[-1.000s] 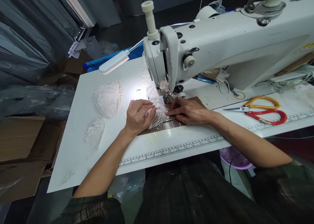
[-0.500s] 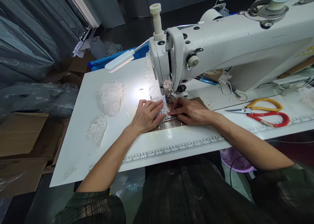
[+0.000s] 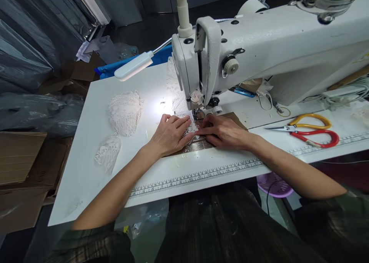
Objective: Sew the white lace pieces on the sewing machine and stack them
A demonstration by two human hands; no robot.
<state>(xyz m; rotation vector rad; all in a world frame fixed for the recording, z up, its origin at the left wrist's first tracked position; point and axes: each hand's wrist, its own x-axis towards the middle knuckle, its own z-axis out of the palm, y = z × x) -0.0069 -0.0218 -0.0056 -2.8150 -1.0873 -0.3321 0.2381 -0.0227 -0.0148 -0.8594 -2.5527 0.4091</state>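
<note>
A piece of white lace (image 3: 190, 128) lies under the presser foot (image 3: 198, 114) of a white sewing machine (image 3: 259, 51). My left hand (image 3: 170, 135) rests flat on it, fingers stretched toward the needle area. From the right, my right hand (image 3: 227, 132) has its fingers curled and seems to pinch the lace's edge; its index fingertip is close to my left thumb. Beneath both hands is a brown plate (image 3: 198, 146) with a shiny surface. More lace (image 3: 174, 87) trails behind the foot. Two lace pieces, one larger (image 3: 125, 113) and one smaller (image 3: 108, 153), lie at the left.
Scissors (image 3: 305, 130) with yellow and red handles lie at the right. A printed ruler (image 3: 187, 181) runs along the white table's (image 3: 83, 151) front edge. A lamp (image 3: 135, 66) reaches over the table. Cardboard boxes (image 3: 23, 155) stand at left, a purple basket (image 3: 275, 186) below.
The camera view has shifted slightly, so the table and the machine sit differently in the picture. Both hands stay at the lace by the presser foot, with little visible change in their grip.
</note>
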